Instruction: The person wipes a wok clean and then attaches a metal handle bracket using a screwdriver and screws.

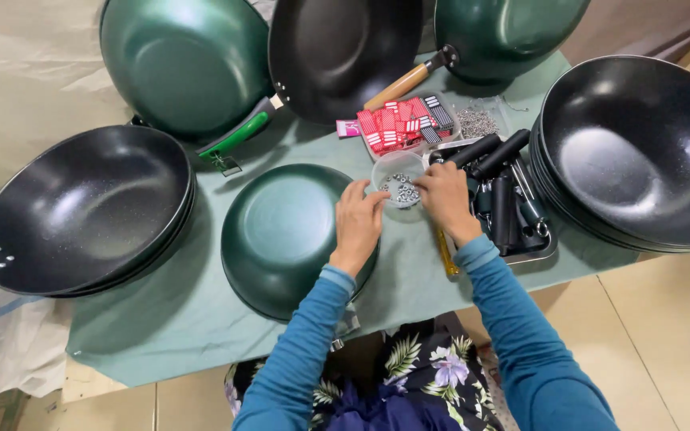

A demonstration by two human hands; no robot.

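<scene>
now both hands (pixel 358 217) (pixel 444 197) @ screw tub (pixel 398 182)

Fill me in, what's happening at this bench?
A person in blue sleeves has both hands at a small clear tub of metal nuts: the left hand touches its rim and the right hand reaches in from the other side. An upturned green pan lies in front of them. A tray of black handles sits to the right, with stacks of black woks on either side.
</scene>
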